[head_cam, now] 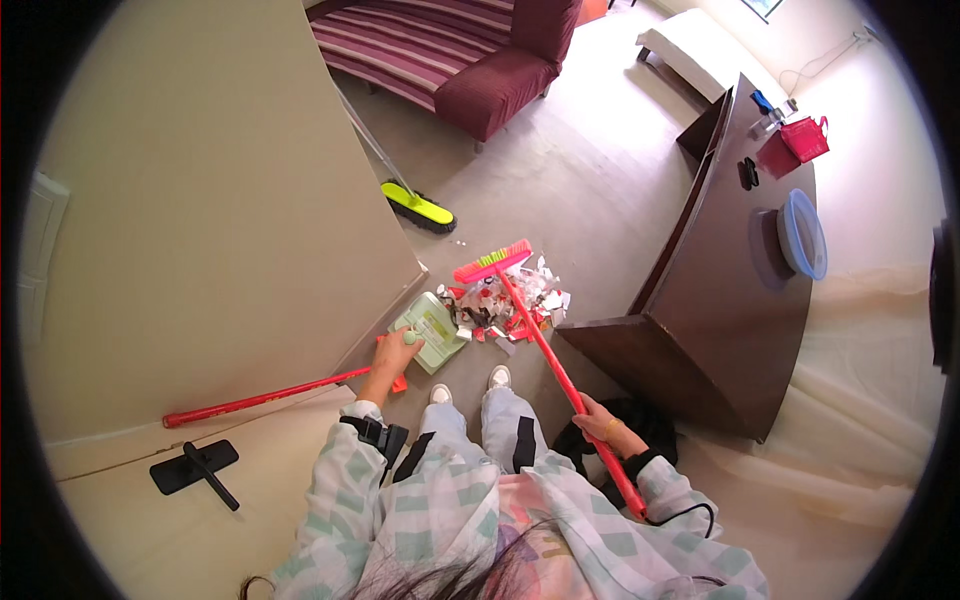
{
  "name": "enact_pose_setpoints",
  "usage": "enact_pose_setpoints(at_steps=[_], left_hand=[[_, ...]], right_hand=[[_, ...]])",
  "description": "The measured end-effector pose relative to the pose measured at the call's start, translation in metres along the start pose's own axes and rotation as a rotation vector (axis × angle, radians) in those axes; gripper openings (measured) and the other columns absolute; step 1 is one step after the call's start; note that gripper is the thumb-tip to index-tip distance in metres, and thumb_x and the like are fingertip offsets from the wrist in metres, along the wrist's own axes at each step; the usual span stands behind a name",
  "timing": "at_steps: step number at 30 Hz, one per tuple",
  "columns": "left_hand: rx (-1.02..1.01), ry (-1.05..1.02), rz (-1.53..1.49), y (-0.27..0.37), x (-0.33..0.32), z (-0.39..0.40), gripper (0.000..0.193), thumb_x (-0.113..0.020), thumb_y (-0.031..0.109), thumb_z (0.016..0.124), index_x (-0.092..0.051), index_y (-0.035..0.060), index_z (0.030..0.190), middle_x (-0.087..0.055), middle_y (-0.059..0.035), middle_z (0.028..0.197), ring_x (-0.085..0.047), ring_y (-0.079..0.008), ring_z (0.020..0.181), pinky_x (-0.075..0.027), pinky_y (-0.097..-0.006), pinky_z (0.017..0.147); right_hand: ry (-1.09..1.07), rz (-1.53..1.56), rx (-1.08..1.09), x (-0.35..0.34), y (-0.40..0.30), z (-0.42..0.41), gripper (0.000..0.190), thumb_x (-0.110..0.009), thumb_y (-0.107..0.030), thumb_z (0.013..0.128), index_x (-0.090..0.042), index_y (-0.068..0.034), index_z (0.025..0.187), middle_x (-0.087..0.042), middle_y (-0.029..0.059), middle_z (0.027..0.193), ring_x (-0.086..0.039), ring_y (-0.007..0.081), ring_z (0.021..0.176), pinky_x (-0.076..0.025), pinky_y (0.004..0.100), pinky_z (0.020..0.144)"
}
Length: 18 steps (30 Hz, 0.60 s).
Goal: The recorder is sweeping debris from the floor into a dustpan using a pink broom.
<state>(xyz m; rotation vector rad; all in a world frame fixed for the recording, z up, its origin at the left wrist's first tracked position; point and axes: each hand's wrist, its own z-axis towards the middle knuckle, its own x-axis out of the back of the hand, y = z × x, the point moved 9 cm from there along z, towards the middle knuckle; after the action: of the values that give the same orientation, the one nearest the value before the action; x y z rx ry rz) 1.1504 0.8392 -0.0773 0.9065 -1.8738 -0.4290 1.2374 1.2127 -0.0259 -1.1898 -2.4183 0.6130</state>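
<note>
My left hand [390, 356] grips the handle of a pale green dustpan [433, 334], which lies on the floor near the wall corner. Beside the pan's far right edge is a heap of torn paper and plastic scraps [551, 300] in white, red and black. My right hand [598, 424] is closed around the red pole of a broom [555, 365]. That pole slants away from me to a pink broom head [472, 270] with pink and yellow-green bristles, at the heap's far side. Whether the bristles touch the floor, I cannot tell.
Another red pole [262, 397] runs along the wall at left, near a black door handle [201, 469]. A yellow-green broom head [416, 206] rests beyond the wall corner. At right stands a dark wooden desk [720, 307] bearing a blue basin [802, 236]. A striped sofa [480, 82] is farther back.
</note>
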Motion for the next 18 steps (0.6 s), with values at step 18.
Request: enact_pose_setpoints(at_steps=[18], left_hand=[[0.028, 0.010, -0.010, -0.006, 0.001, 0.000, 0.040, -0.059, 0.031, 0.064, -0.054, 0.0078, 0.096, -0.056, -0.0163, 0.085, -0.053, -0.0304, 0.081, -0.042, -0.0361, 0.071]], right_hand=[[0.141, -0.521, -0.174, -0.004, 0.017, 0.025, 0.040, -0.044, -0.011, 0.071, -0.031, -0.007, 0.109, -0.054, 0.0162, 0.067, -0.054, 0.0249, 0.048, -0.044, 0.0348, 0.045]])
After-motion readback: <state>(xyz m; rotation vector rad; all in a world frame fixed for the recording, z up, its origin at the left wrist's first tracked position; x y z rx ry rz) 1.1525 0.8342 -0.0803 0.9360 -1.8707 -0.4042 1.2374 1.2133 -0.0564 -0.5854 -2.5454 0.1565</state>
